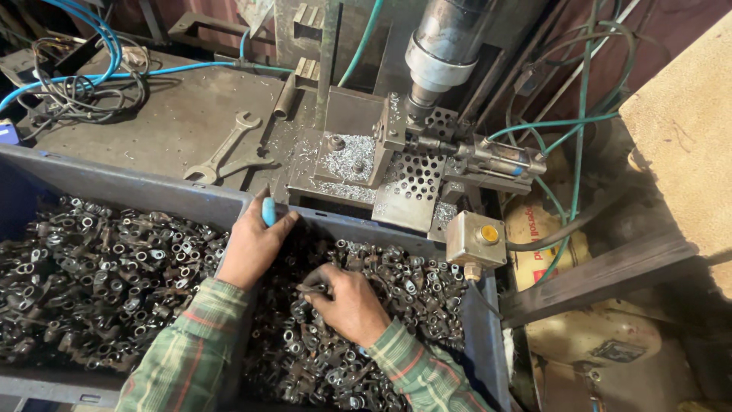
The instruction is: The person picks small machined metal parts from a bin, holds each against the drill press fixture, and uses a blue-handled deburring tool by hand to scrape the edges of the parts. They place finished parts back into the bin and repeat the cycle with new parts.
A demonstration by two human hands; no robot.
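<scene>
My left hand (252,246) rests on the far rim of a dark blue bin (137,189), fingers curled around a small light-blue handle (268,210). The bin is heaped with several small dark metal ring-ended parts (99,267). My right hand (347,301) reaches down into the pile on the bin's right side, its fingers pinched on one of these parts (313,288). Both arms wear green plaid sleeves.
Behind the bin stands a drilling machine with a grey spindle (442,53), a perforated plate (415,179) and metal shavings (347,156). A wrench (225,149) lies on the steel table. A box with a yellow button (478,236), blue hoses and cables surround it.
</scene>
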